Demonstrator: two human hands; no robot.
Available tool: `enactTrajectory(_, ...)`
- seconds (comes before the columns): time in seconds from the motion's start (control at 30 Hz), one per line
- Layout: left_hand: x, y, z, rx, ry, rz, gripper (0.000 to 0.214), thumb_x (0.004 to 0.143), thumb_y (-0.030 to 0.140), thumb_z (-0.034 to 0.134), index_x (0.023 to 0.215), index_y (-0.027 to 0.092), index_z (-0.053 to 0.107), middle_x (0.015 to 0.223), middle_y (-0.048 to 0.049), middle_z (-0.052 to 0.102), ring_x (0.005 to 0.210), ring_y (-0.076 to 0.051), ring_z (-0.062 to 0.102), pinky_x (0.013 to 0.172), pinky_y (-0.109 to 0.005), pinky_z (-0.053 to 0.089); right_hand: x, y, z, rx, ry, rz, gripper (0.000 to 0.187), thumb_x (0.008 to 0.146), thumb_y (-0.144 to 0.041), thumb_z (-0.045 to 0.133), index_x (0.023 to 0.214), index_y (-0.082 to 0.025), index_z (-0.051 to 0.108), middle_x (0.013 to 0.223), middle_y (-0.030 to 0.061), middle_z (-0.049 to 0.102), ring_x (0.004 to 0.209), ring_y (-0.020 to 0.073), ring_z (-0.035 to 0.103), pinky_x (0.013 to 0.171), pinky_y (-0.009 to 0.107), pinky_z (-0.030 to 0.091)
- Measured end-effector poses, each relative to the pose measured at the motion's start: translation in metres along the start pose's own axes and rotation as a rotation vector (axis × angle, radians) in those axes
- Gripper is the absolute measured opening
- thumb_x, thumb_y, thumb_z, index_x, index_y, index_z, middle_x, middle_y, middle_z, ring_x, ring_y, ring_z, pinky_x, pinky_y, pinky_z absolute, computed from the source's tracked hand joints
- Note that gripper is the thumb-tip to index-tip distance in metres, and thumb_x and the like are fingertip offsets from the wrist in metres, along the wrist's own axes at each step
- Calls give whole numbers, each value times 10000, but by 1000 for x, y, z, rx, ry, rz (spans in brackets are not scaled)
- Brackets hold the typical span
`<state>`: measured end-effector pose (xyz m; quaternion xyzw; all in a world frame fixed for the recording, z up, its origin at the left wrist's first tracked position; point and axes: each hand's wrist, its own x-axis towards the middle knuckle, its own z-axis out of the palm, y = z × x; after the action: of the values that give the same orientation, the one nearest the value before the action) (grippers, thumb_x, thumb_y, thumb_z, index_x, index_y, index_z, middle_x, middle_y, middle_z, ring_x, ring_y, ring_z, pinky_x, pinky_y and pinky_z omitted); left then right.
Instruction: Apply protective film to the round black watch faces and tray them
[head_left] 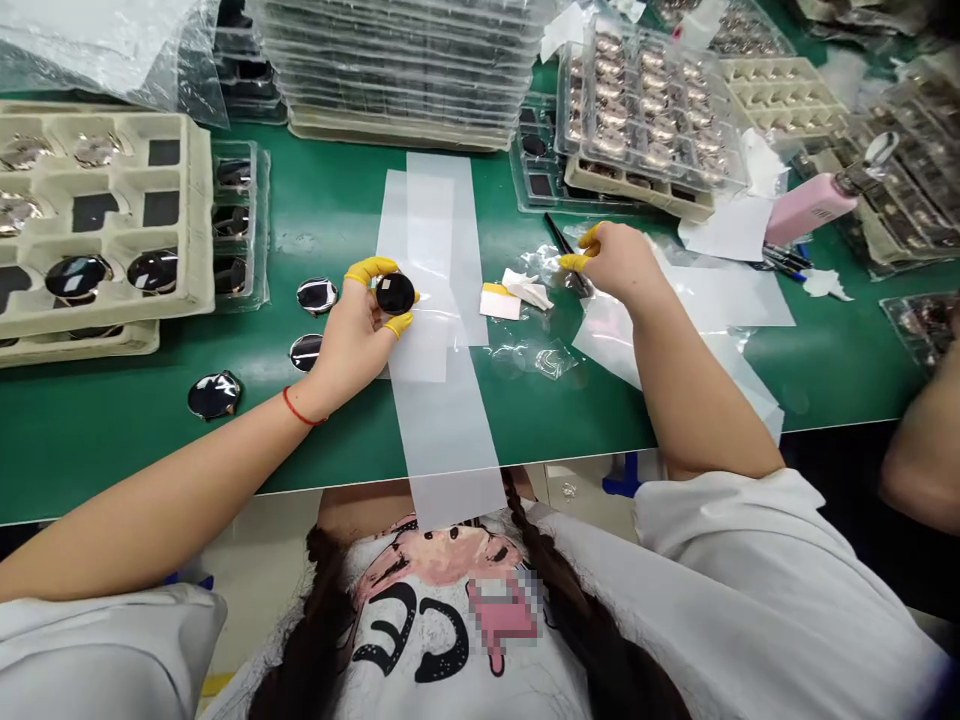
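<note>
My left hand (pixel 367 310), with yellow finger cots on thumb and fingers, grips a round glossy black disc (pixel 395 294) by its edge above the white sheets. Beside that wrist lie more shiny round pieces: one dark mirror-like piece (pixel 317 296), another (pixel 306 352) partly behind the hand, and a third (pixel 214 396) nearer the front edge. Further right, my right hand (pixel 611 258), also in yellow finger cots, has thumb and finger closed around a slim black tweezer-like tool (pixel 557 236) lying slanted over clear film. The exact grip is partly hidden.
Beige trays (pixel 196 215) of round pieces stand at left. A tall stack of clear trays (pixel 405 70) is at the back, more filled trays (pixel 652 110) at back right. Translucent sheets (pixel 442 420) overhang the front edge. A pink bottle (pixel 810 208) and another person's arm (pixel 926 450) are right.
</note>
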<state>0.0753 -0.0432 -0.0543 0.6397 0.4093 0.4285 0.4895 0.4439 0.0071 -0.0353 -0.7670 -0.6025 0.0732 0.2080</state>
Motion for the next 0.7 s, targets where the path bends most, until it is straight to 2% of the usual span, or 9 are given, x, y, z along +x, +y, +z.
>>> enactTrajectory(0.1,0,-9,0,46,-25,-23,568,724,176,698,1238,204,456,1106,-93,668,1059,-271,694,1023,-531,537,1,8,13,12,-15,-5,245,626,-224,814,756,-205,607,677,48,598,656,166,471,748,455,514)
enactTrajectory(0.2,-4,-15,-1,134,-49,1,574,722,178,693,1257,203,485,1164,-86,645,1051,-266,678,1008,-483,546,-10,1,1,84,-13,-33,219,679,-315,784,760,-218,605,712,60,596,636,163,465,734,446,503)
enactTrajectory(0.3,-6,-14,-3,233,-74,33,593,712,159,693,1276,198,516,1233,-83,611,1094,-287,645,1032,-479,527,-30,-22,-21,440,-3,-55,227,754,-460,720,859,-267,663,729,32,570,574,156,454,626,412,489)
enactTrajectory(0.4,-6,-6,-2,251,-113,24,572,699,127,697,1249,185,555,1255,-85,599,1146,-321,615,1084,-519,483,-61,-61,-30,872,-105,-68,231,780,-504,730,891,-306,687,786,10,595,545,125,481,490,317,459)
enactTrajectory(0.47,-5,1,-1,211,-120,4,535,695,105,698,1211,184,580,1241,-81,604,1182,-340,596,1124,-549,443,-83,-87,-22,1083,-256,-43,269,733,-480,797,854,-277,668,816,-12,633,555,105,566,476,273,497)
enactTrajectory(0.5,-5,4,0,181,-114,-10,507,695,96,700,1182,187,593,1224,-75,609,1205,-348,583,1147,-560,418,-94,-97,-16,1136,-382,-25,295,725,-481,809,847,-261,655,787,-20,637,559,108,601,484,268,524)
enactTrajectory(0.6,-4,11,3,61,-78,-74,414,690,75,712,1076,195,626,1134,-55,623,1278,-366,538,1208,-575,344,-116,-115,8,1174,-728,-11,344,746,-517,794,812,-222,631,672,-25,629,539,141,653,480,284,564)
enactTrajectory(0.63,-3,11,3,24,-70,-96,395,687,70,717,1052,197,631,1109,-51,620,1295,-371,525,1219,-579,326,-121,-117,14,1183,-784,-6,343,755,-512,790,803,-215,626,635,-29,622,520,144,652,467,280,559)
enactTrajectory(0.7,-4,10,3,-4,-72,-109,386,686,77,725,1042,195,633,1098,-50,608,1311,-380,510,1226,-594,305,-125,-116,23,1234,-805,24,306,769,-464,795,804,-211,629,554,-53,590,454,130,618,418,250,521)
